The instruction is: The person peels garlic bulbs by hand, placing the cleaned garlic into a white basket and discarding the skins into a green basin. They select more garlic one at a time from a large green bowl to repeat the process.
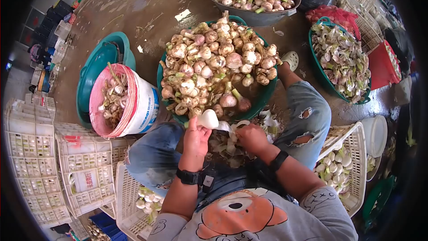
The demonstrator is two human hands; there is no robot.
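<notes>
In my left hand [196, 137] is a smooth white peeled garlic bulb [207, 119], gripped by its stem end. My right hand [252, 138] is closed, with its fingers pinching a pale strip of garlic skin [232, 129] that trails toward the bulb. Just beyond both hands stands a green tub [267, 93] heaped with unpeeled garlic [209, 58]. Loose peelings [223, 146] lie between my legs below the hands.
A white bucket [145, 102] lined with a pink bag and a green basin [89, 80] stand left. Crates [87, 169] of garlic flank both sides. A metal basin [254, 14] of garlic is ahead; a tub of peelings [341, 62] stands right.
</notes>
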